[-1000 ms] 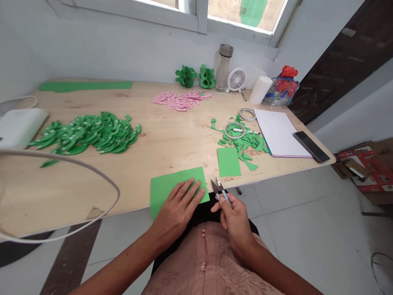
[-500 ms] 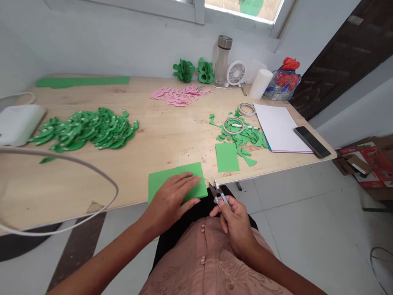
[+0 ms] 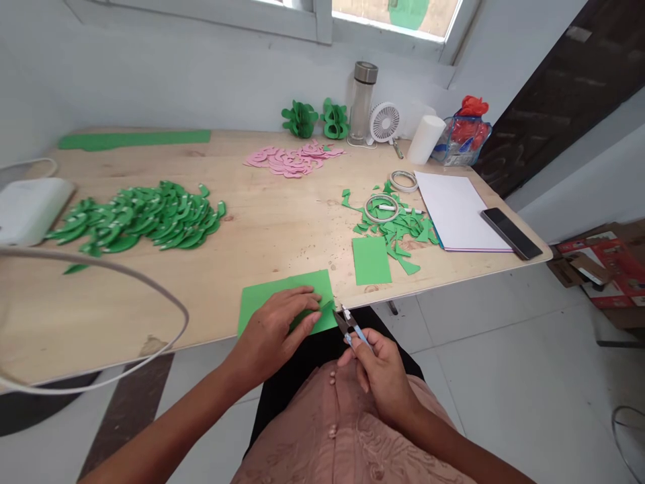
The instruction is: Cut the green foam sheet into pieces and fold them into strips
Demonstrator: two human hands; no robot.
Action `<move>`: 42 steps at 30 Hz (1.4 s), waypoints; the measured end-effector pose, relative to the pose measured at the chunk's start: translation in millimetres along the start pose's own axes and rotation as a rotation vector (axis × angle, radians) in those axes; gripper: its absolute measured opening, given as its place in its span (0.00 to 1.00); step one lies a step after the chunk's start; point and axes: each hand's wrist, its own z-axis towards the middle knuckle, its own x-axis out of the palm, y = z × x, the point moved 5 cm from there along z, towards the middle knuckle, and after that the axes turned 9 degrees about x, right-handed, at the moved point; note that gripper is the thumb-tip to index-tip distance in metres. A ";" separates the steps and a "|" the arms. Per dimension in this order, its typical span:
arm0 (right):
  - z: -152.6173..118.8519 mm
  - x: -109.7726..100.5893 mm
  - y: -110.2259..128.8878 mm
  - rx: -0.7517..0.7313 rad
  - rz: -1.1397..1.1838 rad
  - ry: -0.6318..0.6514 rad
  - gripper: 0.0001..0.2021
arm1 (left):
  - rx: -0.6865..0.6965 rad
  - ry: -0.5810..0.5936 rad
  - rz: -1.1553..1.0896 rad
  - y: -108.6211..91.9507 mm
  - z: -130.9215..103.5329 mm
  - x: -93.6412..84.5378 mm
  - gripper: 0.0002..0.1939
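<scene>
My left hand (image 3: pixel 277 319) rests on a green paper sheet (image 3: pixel 254 299) at the front edge of the table. Its thumb and fingertips come together at a lifted flap of green paper near the sheet's right side. In my right hand (image 3: pixel 380 363) is a pair of thread snips (image 3: pixel 347 323) with light blue handles. The snips' blades stand apart and point at the sheet's lower right corner. A smaller green paper rectangle (image 3: pixel 371 261) lies to the right of the sheet.
Green scraps (image 3: pixel 403 232) lie under a tape roll (image 3: pixel 381 208) and a pen. Curved green pieces (image 3: pixel 146 215) are heaped on the left, pink cutouts (image 3: pixel 295 160) farther back. White paper (image 3: pixel 456 208) and a phone (image 3: pixel 511 233) lie right. A white cable (image 3: pixel 166 289) crosses the left side.
My left hand has drawn back slightly left, its fingers going from flat on the sheet to closed at a raised flap. The snips have moved left, closer to the sheet's corner.
</scene>
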 end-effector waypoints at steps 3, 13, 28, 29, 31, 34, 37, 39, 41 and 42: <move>1.5 1.3 -0.4 0.007 0.005 -0.002 0.20 | -0.025 0.000 -0.028 3.9 -1.0 0.0 0.13; -4.5 -3.4 -1.0 0.002 -0.022 -0.011 0.22 | -0.023 -0.023 -0.064 6.3 -2.4 1.8 0.12; -12.6 1.9 -5.3 0.035 -0.066 0.112 0.24 | -0.314 0.130 -0.387 31.4 29.9 -13.7 0.15; -13.1 3.7 -6.3 0.046 -0.072 0.130 0.25 | -0.330 0.138 -0.415 32.7 31.8 -13.9 0.15; -13.6 7.1 -8.6 0.067 -0.086 0.167 0.25 | -0.347 0.149 -0.445 33.9 33.8 -14.0 0.15; -13.4 8.5 -9.9 0.072 -0.099 0.190 0.25 | -0.300 0.156 -0.405 31.7 31.7 -14.1 0.13; -13.1 3.3 -8.0 0.036 -0.122 0.142 0.26 | -0.197 0.180 -0.294 26.4 22.7 -12.3 0.11; -13.3 -2.0 -6.5 0.008 -0.137 0.090 0.27 | -0.094 0.187 -0.177 21.0 14.6 -11.3 0.11; -13.7 -6.6 -6.1 -0.008 -0.126 0.049 0.27 | 0.051 0.173 -0.056 13.1 6.4 -11.3 0.13; -13.8 -8.3 -6.3 -0.009 -0.113 0.036 0.26 | 0.131 0.168 -0.005 8.8 2.2 -11.1 0.15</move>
